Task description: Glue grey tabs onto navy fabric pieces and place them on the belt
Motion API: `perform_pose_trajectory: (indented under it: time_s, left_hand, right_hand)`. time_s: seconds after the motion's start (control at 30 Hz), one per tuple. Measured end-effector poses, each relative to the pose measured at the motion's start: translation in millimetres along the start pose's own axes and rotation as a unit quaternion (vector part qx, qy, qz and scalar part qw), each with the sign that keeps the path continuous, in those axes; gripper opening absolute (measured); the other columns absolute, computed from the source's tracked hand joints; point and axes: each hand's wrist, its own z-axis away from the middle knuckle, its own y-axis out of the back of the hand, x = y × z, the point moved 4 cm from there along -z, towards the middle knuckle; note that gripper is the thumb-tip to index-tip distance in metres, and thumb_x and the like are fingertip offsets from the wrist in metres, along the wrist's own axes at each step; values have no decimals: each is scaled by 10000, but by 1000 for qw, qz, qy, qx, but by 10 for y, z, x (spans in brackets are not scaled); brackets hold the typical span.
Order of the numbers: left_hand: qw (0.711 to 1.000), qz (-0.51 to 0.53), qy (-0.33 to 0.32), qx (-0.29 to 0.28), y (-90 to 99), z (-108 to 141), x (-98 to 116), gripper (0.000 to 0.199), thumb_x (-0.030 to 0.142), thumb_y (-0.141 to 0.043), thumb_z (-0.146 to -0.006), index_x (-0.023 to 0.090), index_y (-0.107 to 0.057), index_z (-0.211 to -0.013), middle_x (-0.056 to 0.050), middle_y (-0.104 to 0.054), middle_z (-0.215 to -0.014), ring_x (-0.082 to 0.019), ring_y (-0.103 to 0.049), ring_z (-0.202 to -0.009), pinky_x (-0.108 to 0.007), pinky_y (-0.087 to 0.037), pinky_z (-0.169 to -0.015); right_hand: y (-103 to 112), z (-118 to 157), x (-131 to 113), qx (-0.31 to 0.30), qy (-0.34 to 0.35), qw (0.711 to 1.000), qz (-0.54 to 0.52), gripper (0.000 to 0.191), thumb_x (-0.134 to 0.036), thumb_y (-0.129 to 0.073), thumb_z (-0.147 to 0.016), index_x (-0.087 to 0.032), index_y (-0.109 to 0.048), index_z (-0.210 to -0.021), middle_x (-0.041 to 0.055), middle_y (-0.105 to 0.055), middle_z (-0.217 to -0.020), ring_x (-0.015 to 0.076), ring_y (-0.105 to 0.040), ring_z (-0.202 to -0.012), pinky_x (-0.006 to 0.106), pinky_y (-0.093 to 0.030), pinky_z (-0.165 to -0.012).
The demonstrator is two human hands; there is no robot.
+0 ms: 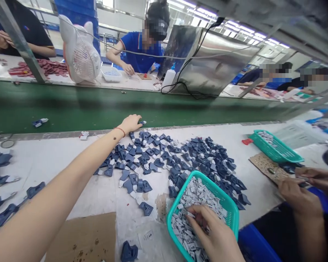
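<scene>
My left hand (pixel 131 124) stretches to the near edge of the green conveyor belt. Its finger and thumb are apart, right beside a small dark blue plastic part with a pale tip (pixel 143 122). Down in a teal basket (pixel 236 218), my right hand (pixel 211 229) pinches a small grey plastic piece (pixel 190 214); its other fingers are partly hidden. Many similar grey pieces (pixel 199 193) fill the basket. Behind it spreads a heap of dark blue plastic parts (pixel 205 153), several with pale pieces attached.
Brown cardboard (pixel 84 236) lies at the front left, and more blue parts (pixel 8 214) at the left edge. Another part (pixel 40 122) rests on the conveyor belt (pixel 98 105). At right, a co-worker's hands (pixel 303 193) work near a second teal basket (pixel 278 149). Across the belt stands a fan (pixel 82 54).
</scene>
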Motion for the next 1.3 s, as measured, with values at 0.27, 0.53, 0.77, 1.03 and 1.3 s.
perform_pose_trajectory:
  time_s: [0.27, 0.53, 0.77, 1.03, 1.3]
  left_hand:
    - [986, 152, 58, 37, 152, 147, 19, 274, 303, -605, -924, 157, -623, -1156, -98, -635, -1201, -238, -631, -1044, -455, -537, -888]
    - [889, 429, 135, 84, 734, 1115, 189, 210, 161, -581, -905, 78, -599, -1098, -145, -708, -1103, -145, -714, -790, -303, -590, -802]
    - [783, 585, 209, -1, 762, 2252, 368, 92, 145, -628, -855, 124, -628, -944, -125, -739, -1045, -161, -726, -764, -293, -605, -777]
    - [718, 651, 218, -116, 732, 3201, 608, 141, 254, -700, -812, 192, -606, -897, -60, -725, -925, -131, -668, -648, -216, -553, -620]
    - [758, 611, 213, -74, 778, 3708, 547, 215, 356, -684, -840, 238, -583, -989, -57, -718, -937, -169, -667, -694, -267, -539, -686]
  right_hand:
    - [58, 150, -87, 64, -148, 979, -127, 316, -504, -628, -822, -223, -712, -938, 78, -746, -858, 253, -707, -780, 338, -588, -673]
    - [43, 260, -124, 78, -208, 934, -279, 425, -551, -697, -748, -189, -756, -963, 98, -770, -883, 284, -724, -863, 398, -594, -811]
    - [34, 290, -168, 61, -216, 928, -298, 496, -536, -725, -722, -169, -736, -1056, 110, -775, -922, 286, -732, -854, 396, -591, -794]
    - [-58, 238, -218, 3, -168, 948, -270, 401, -519, -676, -760, -165, -708, -947, 105, -756, -850, 268, -714, -782, 379, -588, -725]
    - [-24, 267, -267, 24, -140, 960, -241, 360, -508, -691, -744, -197, -746, -916, 111, -760, -972, 298, -715, -899, 407, -585, -804]
